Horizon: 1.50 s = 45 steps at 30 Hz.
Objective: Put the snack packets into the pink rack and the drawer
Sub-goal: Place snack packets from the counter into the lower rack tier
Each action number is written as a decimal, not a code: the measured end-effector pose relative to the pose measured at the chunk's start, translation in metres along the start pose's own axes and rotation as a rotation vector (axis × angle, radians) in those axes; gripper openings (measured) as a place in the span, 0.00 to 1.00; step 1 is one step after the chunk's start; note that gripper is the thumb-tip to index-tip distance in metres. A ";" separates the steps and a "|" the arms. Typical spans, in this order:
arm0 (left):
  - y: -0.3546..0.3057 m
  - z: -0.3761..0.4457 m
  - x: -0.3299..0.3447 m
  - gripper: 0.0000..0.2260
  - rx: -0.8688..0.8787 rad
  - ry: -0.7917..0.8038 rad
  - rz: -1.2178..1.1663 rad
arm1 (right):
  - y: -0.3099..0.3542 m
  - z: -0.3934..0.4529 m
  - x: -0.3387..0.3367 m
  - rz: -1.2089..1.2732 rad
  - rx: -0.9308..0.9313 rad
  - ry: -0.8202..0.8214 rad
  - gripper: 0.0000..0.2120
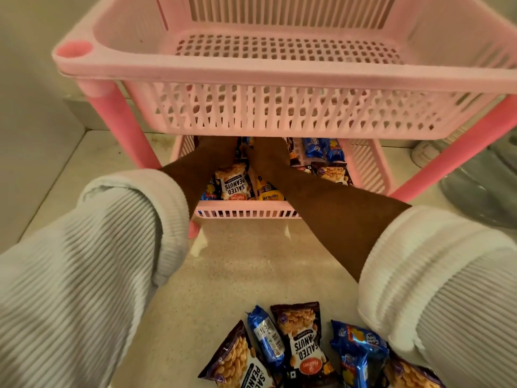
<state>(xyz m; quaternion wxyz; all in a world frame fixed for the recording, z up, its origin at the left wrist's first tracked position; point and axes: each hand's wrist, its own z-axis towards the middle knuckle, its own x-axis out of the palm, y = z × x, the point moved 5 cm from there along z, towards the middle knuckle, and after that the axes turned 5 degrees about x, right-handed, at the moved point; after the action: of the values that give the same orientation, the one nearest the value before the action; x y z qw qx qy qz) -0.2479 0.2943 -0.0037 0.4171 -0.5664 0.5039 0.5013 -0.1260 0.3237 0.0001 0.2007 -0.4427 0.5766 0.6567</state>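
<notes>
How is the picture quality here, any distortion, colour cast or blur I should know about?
Head view: wide-angle bending curves the pink rack rim; warm, dim light tints everything yellowish-pink; the upper basket shades the lower tier, leaving both hands dark and their fingers hidden; the sleeves look soft; the packets on the counter print stays readable.

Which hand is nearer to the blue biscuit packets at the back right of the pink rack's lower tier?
Right. The right hand lies just left of the blue biscuit packets; the left hand is farther left, beyond it.
</notes>
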 end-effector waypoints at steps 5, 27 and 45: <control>-0.001 -0.011 0.004 0.17 -0.034 -0.014 -0.192 | 0.001 -0.002 0.001 -0.068 -0.089 -0.034 0.31; 0.009 -0.004 0.019 0.45 -0.039 0.073 -0.069 | 0.015 -0.030 0.011 -0.493 -0.083 0.397 0.40; -0.019 -0.050 -0.020 0.38 0.070 -0.036 -0.319 | 0.010 -0.066 -0.025 -0.307 -0.032 0.141 0.24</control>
<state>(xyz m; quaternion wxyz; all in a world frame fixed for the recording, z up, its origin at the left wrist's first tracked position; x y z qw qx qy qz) -0.2214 0.2512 0.0231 0.5196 -0.6154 0.4173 0.4209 -0.0973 0.2656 0.0303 0.2506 -0.5735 0.5044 0.5949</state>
